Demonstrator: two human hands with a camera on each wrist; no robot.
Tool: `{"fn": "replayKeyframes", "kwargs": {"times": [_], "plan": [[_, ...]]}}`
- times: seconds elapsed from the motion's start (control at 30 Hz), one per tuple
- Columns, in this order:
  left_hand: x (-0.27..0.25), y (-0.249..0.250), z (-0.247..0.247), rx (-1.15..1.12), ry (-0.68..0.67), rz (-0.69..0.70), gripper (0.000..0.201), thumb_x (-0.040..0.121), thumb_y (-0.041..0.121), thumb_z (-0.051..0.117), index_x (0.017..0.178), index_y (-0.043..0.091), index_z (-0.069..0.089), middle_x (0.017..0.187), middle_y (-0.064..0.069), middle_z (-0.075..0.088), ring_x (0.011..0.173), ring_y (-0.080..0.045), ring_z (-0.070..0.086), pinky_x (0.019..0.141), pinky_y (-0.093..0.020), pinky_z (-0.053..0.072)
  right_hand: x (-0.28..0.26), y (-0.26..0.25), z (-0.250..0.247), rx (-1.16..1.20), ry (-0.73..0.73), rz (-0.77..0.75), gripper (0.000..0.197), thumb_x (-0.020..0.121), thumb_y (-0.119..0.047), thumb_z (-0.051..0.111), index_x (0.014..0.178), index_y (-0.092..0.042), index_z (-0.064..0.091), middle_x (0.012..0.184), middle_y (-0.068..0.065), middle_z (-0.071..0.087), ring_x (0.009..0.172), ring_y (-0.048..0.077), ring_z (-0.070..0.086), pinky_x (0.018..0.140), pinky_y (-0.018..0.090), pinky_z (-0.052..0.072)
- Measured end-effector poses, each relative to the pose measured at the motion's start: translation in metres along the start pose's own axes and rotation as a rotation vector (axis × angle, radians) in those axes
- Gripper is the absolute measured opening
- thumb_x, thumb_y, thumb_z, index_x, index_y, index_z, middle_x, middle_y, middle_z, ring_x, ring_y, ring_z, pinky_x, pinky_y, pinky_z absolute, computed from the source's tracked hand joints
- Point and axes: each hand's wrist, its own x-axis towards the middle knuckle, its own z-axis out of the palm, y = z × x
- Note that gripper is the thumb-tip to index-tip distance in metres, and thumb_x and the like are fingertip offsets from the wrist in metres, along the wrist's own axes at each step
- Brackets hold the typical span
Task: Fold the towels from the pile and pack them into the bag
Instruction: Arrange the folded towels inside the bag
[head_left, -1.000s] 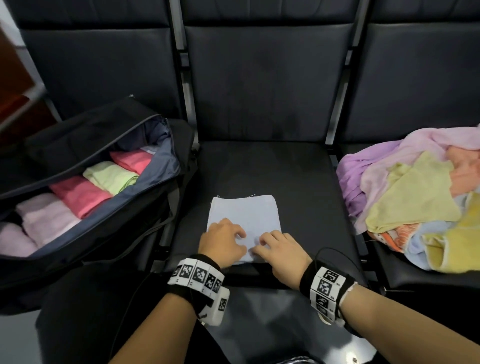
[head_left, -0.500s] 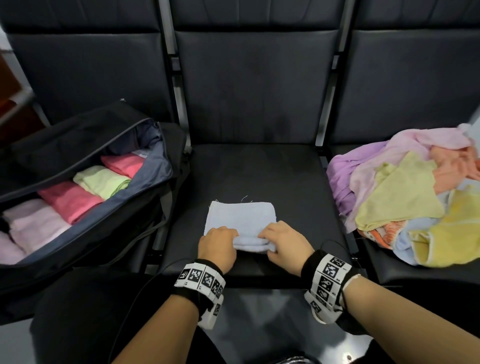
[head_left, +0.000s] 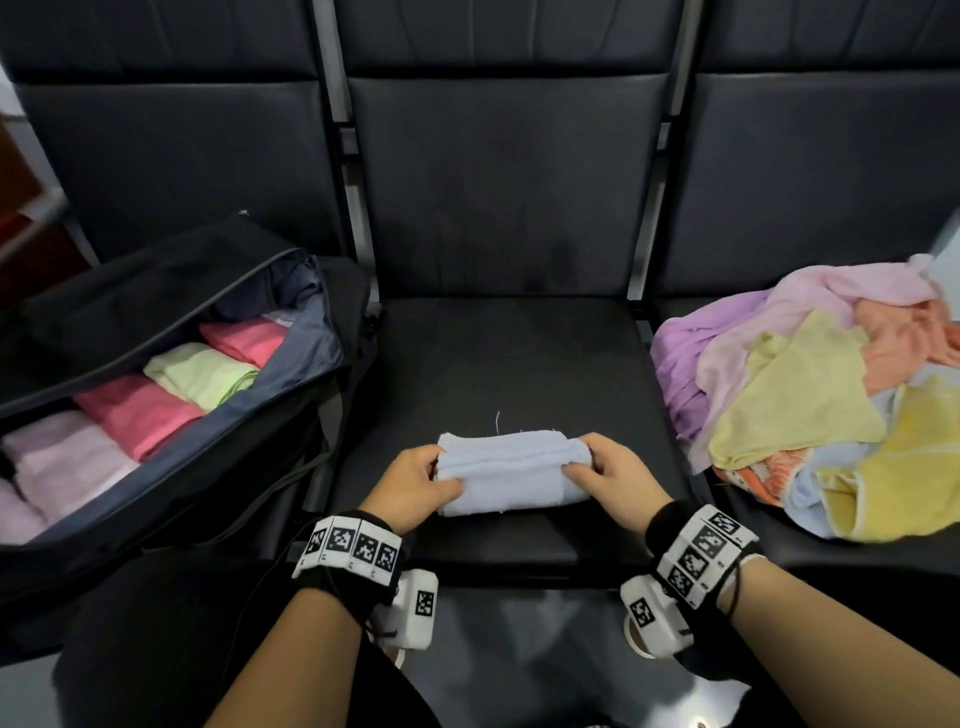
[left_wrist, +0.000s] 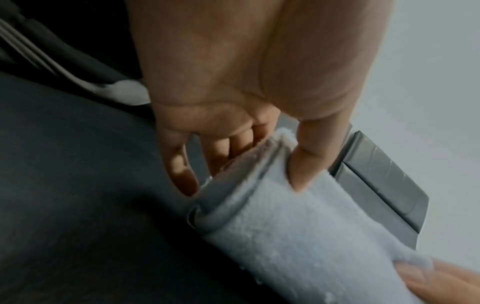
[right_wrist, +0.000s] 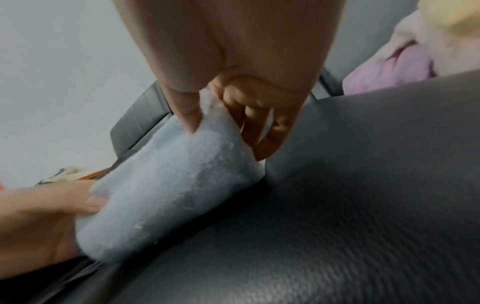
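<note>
While three black padded seats (head_left: 498, 364) fill the head view from edge to edge, the open dark bag (head_left: 171, 436) takes the left of the frame, on the left seat. Inside it, folded towels (head_left: 182, 384) lie side by side: pale pink, pink, light green, pink. At the right of the frame, the pile of unfolded towels (head_left: 810, 395) covers the right seat in lilac, pink, yellow and peach. Low in the centre, on the middle seat's front part, lies the folded light blue towel (head_left: 506, 475). The left hand (head_left: 410, 486) pinches its left end, thumb on top and fingers (left_wrist: 182, 168) under the layered edge. The right hand (head_left: 608, 475) pinches the right end likewise, thumb above and curled fingers (right_wrist: 262, 131) behind. Both wrists wear bands (head_left: 353, 548) with black-and-white markers.
</note>
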Motion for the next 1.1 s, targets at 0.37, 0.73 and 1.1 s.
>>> {"fn": "replayKeyframes", "kwargs": {"times": [0.37, 0.73, 1.1], "plan": [[0.02, -0.019, 0.025, 0.049, 0.209, -0.08, 0.029, 0.089, 0.026, 0.07, 0.08, 0.001, 0.061, 0.066, -0.002, 0.055, 0.061, -0.014, 0.047, 0.06, -0.031, 0.04, 0.015, 0.013, 0.012, -0.049, 0.141, 0.204, 0.012, 0.086, -0.03, 0.069, 0.091, -0.022, 0.062, 0.073, -0.009, 0.058, 0.073, 0.009, 0.056, 0.064, 0.019, 0.038], [0.022, -0.023, 0.032, 0.033, 0.26, -0.175, 0.015, 0.083, 0.025, 0.072, 0.09, 0.023, 0.058, 0.082, 0.003, 0.067, 0.076, -0.014, 0.061, 0.066, -0.023, 0.044, 0.029, 0.016, 0.015, -0.17, -0.076, 0.242, 0.033, 0.088, -0.031, 0.066, 0.121, -0.025, 0.063, 0.101, -0.005, 0.066, 0.099, 0.018, 0.061, 0.082, 0.025, 0.043], [0.009, -0.008, 0.026, 0.225, 0.185, -0.201, 0.01, 0.081, 0.031, 0.07, 0.089, 0.031, 0.066, 0.096, 0.002, 0.062, 0.092, -0.019, 0.062, 0.082, -0.029, 0.051, 0.012, 0.004, 0.008, -0.053, -0.046, 0.193, 0.014, 0.08, -0.017, 0.074, 0.08, -0.023, 0.061, 0.077, -0.002, 0.061, 0.077, 0.016, 0.057, 0.076, 0.033, 0.048]]}}
